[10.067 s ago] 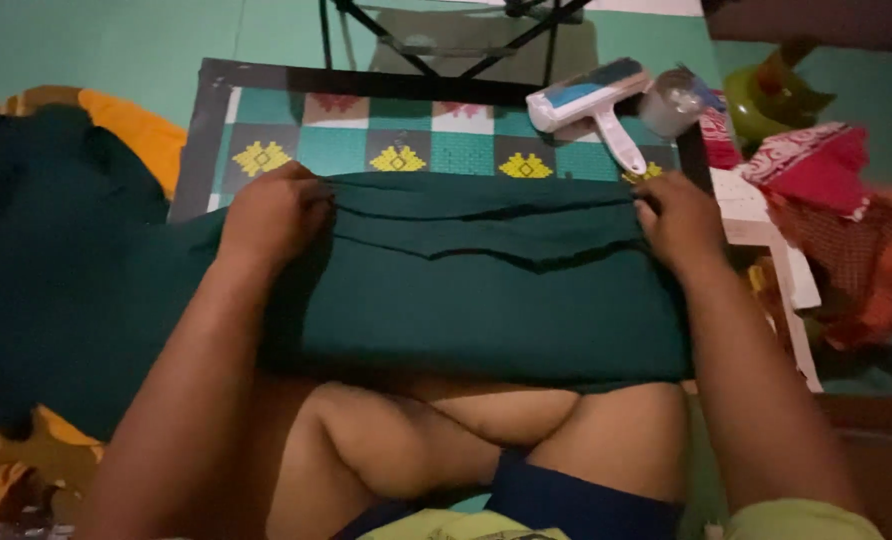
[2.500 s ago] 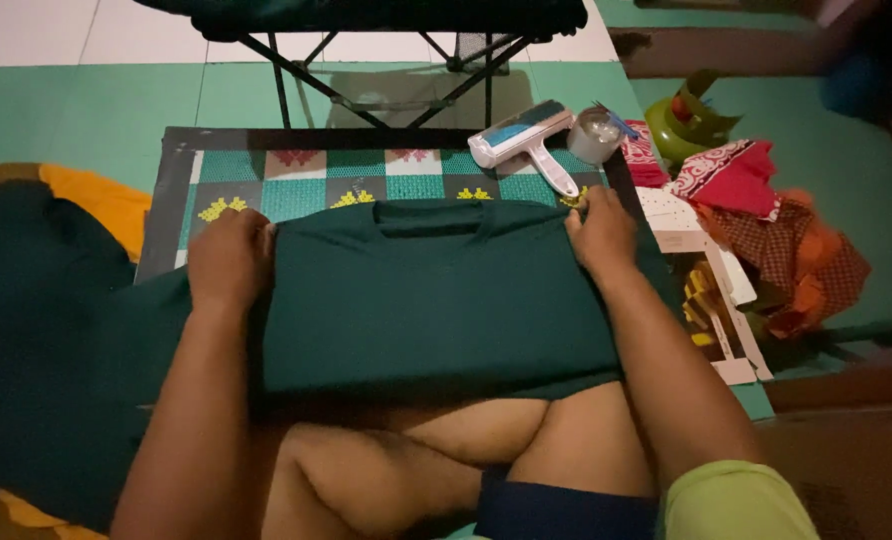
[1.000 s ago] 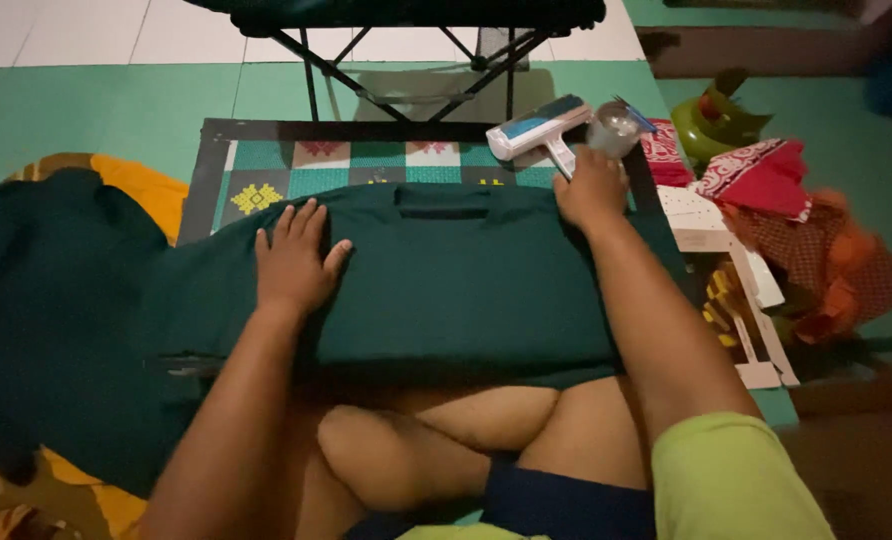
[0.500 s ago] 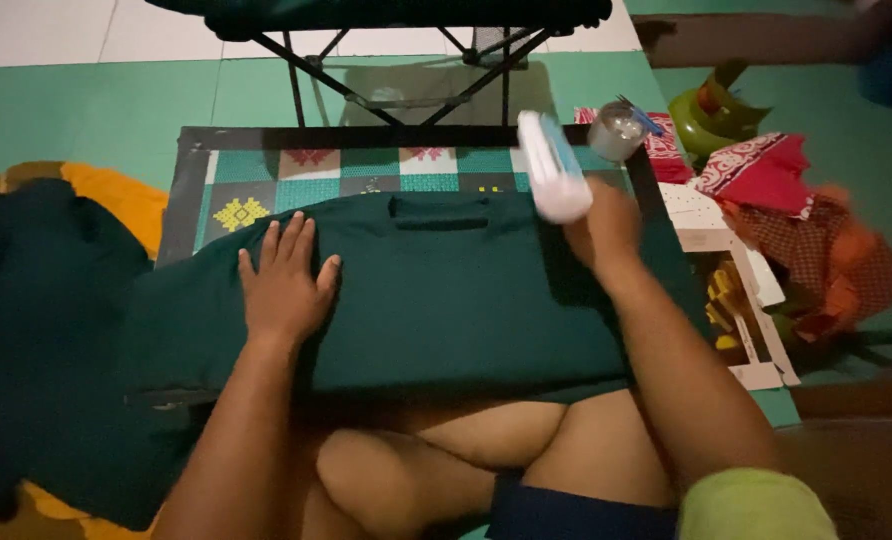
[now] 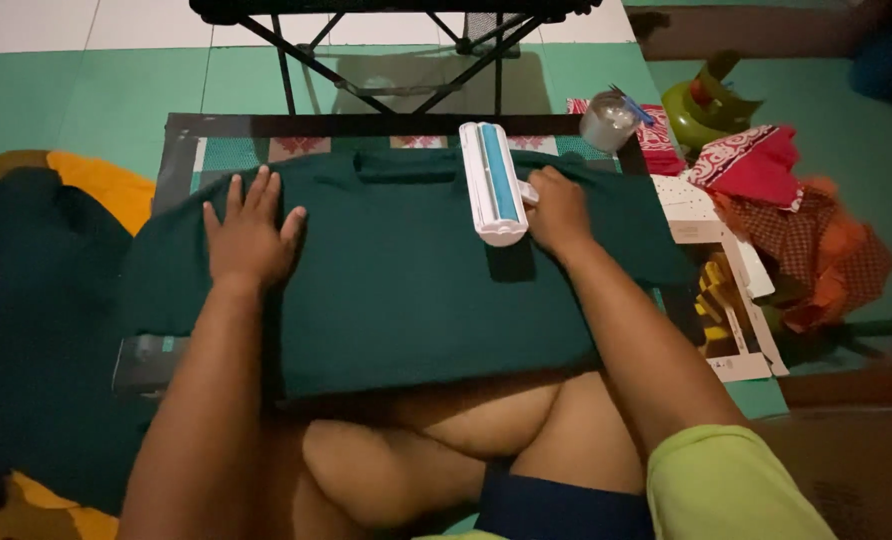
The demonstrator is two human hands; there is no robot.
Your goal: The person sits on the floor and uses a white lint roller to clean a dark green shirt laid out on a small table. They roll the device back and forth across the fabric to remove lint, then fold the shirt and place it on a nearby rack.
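Observation:
A dark green folded garment (image 5: 396, 280) lies spread on a patterned mat (image 5: 181, 150) in front of my crossed legs. My left hand (image 5: 249, 232) rests flat on its left part, fingers apart, pressing the cloth down. My right hand (image 5: 558, 210) grips the handle of a white lint roller with a blue strip (image 5: 493, 195). The roller lies on the garment's upper middle, near the collar.
A pile of dark green cloth over a yellow cloth (image 5: 36, 300) lies at the left. A folding stand's black legs (image 5: 386, 60) rise behind the mat. At the right are a small clear cup (image 5: 606, 120), red patterned cloths (image 5: 766, 170) and a white cardboard box (image 5: 726, 280).
My right hand picked up the lint roller from the mat's far right corner and brought it down onto the garment. My left hand slid a little leftward and stays flat.

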